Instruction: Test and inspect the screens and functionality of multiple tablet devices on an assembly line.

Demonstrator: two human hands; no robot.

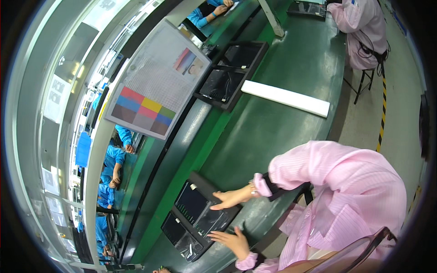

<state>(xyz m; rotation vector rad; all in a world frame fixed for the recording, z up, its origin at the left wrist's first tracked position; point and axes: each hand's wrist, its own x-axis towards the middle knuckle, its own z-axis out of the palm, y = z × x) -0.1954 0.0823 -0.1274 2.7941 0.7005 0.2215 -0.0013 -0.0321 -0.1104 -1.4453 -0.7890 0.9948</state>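
Observation:
A black tray [201, 178] lies on the green bench, holding dark flat screen panels [193, 200] in its compartments. One panel has a row of small green marks along its edge. A shiny clear film [188, 246] covers part of the lower panel. My right hand [234, 197] rests over the tray's upper right side, fingers stretched out, thumb apart. Lower down, my left hand [233, 242] lies with fingers spread at the tray's near edge. Neither hand grips anything; whether the fingertips press on the panel cannot be made out.
A long white bar [287, 98] lies across the green bench [291, 59]. Beyond it stands another black tray [227, 107] with panels, beside a hanging chart board [154, 82]. A co-worker in pink [359, 27] sits farther along; workers in blue [114, 157] are across the line.

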